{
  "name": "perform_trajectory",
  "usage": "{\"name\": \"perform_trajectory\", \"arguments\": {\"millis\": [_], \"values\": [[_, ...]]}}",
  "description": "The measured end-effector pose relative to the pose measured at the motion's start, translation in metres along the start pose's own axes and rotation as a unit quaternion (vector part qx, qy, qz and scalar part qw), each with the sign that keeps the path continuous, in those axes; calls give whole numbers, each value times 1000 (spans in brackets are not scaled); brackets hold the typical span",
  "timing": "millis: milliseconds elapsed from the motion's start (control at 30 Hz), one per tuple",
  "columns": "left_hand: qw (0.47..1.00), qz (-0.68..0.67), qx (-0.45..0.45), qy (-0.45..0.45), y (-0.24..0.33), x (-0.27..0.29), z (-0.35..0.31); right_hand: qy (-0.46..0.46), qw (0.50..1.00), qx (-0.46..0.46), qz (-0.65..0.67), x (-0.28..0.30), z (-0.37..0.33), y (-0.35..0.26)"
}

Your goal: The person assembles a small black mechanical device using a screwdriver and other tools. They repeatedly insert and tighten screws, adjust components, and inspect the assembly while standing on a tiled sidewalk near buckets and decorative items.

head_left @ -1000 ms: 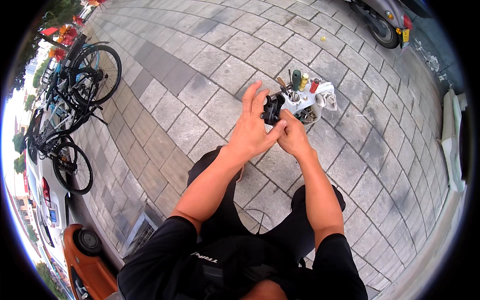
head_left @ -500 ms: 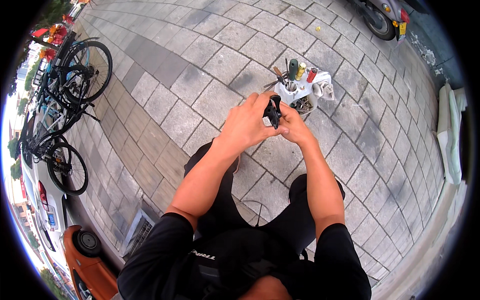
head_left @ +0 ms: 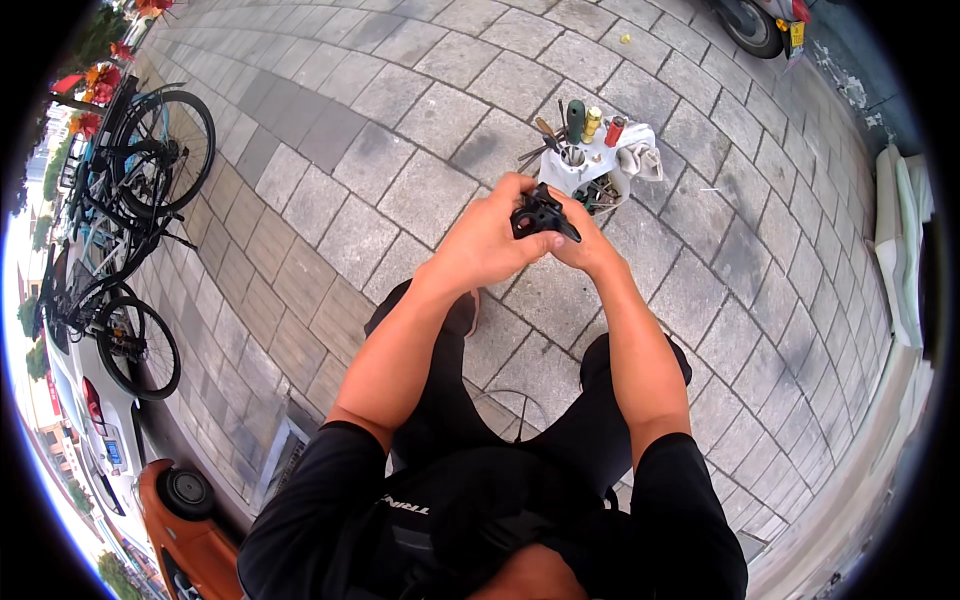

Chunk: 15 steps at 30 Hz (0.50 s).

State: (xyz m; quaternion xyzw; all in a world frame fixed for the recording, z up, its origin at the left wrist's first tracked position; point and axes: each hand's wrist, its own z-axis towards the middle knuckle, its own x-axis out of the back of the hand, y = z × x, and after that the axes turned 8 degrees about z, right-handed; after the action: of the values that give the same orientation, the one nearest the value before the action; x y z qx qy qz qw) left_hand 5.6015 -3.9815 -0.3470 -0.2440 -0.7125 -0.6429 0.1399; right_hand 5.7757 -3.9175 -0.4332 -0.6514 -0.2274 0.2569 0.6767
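Out in front of my knees, both hands hold a small black part that looks like a bike shifter [head_left: 541, 211]. My left hand [head_left: 482, 238] is closed on its left side, with the thumb along the lower edge. From the right, my right hand [head_left: 588, 246] grips it too, its fingers mostly hidden behind the part. Just beyond the hands stands a white tool bucket [head_left: 570, 176]. It carries a dark green bottle [head_left: 576, 120], a yellow bottle [head_left: 592, 126], a red bottle [head_left: 614, 131], a wooden-handled tool [head_left: 546, 130] and loose metal bits.
A pale rag [head_left: 640, 158] hangs at the bucket's right side. Parked bicycles [head_left: 150, 160] stand at the left, near an orange vehicle [head_left: 180, 535] and a white car [head_left: 85, 390]. A scooter [head_left: 752, 28] is at the far right. Thin cable [head_left: 521, 410] shows between my legs.
The black part has turned in my hands, from upright and narrow to lying broader, with more of it showing. The view has shifted slightly; both hands keep their hold.
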Motion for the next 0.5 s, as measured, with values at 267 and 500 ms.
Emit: {"name": "perform_trajectory", "arguments": {"millis": [267, 500], "values": [[986, -148, 56, -49, 7, -1, 1, 26, 998, -56, -20, -1, 0, -6], [991, -125, 11, -57, 4, -13, -3, 33, 995, 2, -90, 6, -1, 4]]}}
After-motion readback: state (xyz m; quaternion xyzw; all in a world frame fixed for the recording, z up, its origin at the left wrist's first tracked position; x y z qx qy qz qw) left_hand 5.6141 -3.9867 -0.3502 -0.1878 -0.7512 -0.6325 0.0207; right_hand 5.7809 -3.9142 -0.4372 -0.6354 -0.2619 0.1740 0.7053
